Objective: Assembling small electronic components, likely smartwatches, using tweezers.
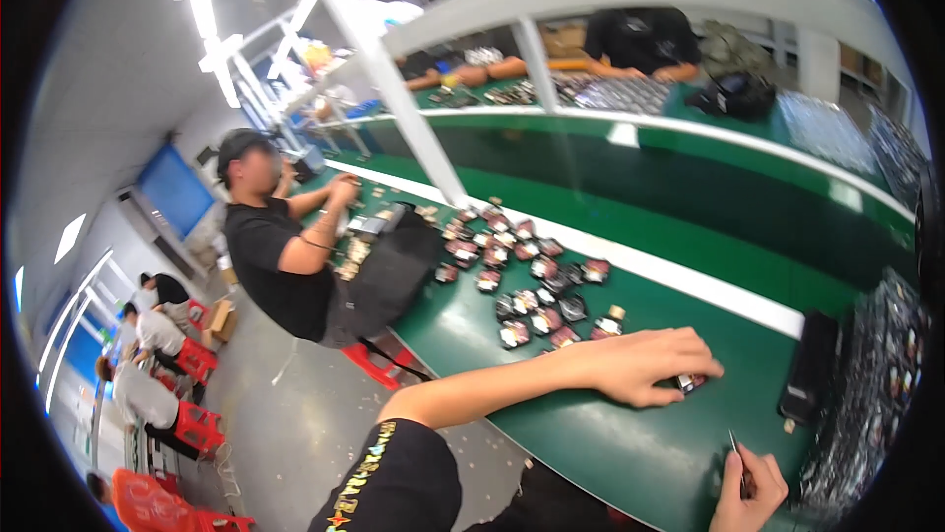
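Observation:
My left hand (655, 365) is over the green bench, its thumb and fingers closed around a small dark packet (692, 382) with a printed face. Most of that packet is hidden under the fingers. Lower right, my right hand (750, 495) pinches a thin pointed metal tool (732, 441), its tip pointing up and away from me. Whether the tool has one prong or two is too small to tell. Left of and beyond my left hand, several similar dark packets (515, 333) lie in a loose spread.
A black case (812, 367) and stacked clear-plastic-wrapped goods (866, 404) border the bench (620, 443) on the right. A white rail (689, 281) runs along its far side. At left, a co-worker (281, 237) sits beside a black bag (389, 276). Another person (645, 45) works across the divider.

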Tool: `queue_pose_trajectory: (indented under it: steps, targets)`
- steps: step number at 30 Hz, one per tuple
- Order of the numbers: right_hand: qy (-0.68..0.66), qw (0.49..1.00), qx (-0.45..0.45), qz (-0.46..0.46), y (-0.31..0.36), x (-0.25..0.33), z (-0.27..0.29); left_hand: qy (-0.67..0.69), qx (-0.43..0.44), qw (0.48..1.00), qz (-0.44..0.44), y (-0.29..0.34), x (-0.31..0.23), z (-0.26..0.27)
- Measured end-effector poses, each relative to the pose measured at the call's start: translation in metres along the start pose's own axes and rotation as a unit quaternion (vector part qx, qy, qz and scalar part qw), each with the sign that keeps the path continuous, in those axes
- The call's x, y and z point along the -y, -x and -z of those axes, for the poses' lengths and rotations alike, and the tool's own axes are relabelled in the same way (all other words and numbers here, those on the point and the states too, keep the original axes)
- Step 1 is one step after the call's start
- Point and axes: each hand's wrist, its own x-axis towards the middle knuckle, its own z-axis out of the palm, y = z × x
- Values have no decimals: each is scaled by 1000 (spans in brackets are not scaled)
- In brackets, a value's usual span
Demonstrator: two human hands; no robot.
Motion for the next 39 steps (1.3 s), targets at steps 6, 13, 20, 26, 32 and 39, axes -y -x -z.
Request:
queue_pose_trajectory:
  steps: [6, 13, 20, 26, 32, 39]
  targets:
    - [-38, 997, -42, -56, -9, -5, -28, -38, -36, 997, 52, 17, -11, -1]
    - [-16, 997, -46, -57, -4, -11, -22, -98, -35, 991, 82, 9, -8, -13]
    - [-84, 995, 11, -47, -3, -14, -13, 46, 18, 995, 90, 9, -18, -23]
    - [-46, 998, 50, 5, -6, -17, -20, 50, 18, 997, 63, 5, -20, -30]
    - [-19, 998, 55, 32, -8, -19, -25, 56, 31, 995, 75, 4, -19, -31]
    - [-2, 997, 64, 46, -8, -19, -25, 49, 33, 996, 70, 3, -19, -31]
